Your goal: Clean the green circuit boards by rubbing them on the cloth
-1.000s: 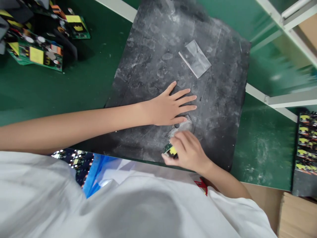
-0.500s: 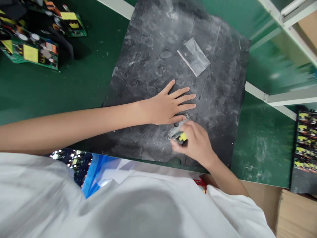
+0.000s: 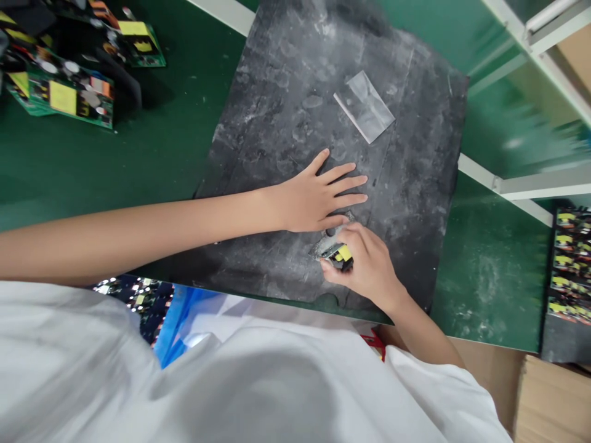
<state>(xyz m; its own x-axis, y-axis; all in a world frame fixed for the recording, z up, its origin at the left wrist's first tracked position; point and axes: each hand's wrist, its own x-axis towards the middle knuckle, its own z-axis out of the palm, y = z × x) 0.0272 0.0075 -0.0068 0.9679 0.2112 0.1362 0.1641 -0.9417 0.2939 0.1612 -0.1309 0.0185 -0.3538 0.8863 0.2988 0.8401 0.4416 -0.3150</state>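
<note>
My left hand [image 3: 318,195] lies flat on the black mat [image 3: 272,141], palm down with its fingers spread. Just below its little finger, my right hand [image 3: 364,258] grips a small circuit board [image 3: 342,253] with a yellow-wrapped component between thumb and fingers. The board is tilted, with one edge close to or against a grey, gritty patch [image 3: 318,248] on the mat; exact contact cannot be made out. Part of the board is hidden by my fingers. A clear plastic piece [image 3: 367,109] lies on the mat beyond my left hand.
Circuit boards [image 3: 64,98] are heaped on the green table [image 3: 148,147] at the upper left. More boards stand in rows on a black tray [image 3: 566,335] at the right. White metal frame bars [image 3: 545,184] cross the right side. A blue bin [image 3: 173,320] and a cardboard box [image 3: 554,400] sit below the table edge.
My right hand and the circuit board have shifted very slightly, and more of the board's yellow part shows. My left hand stays spread in place. The whole view has drifted slightly.
</note>
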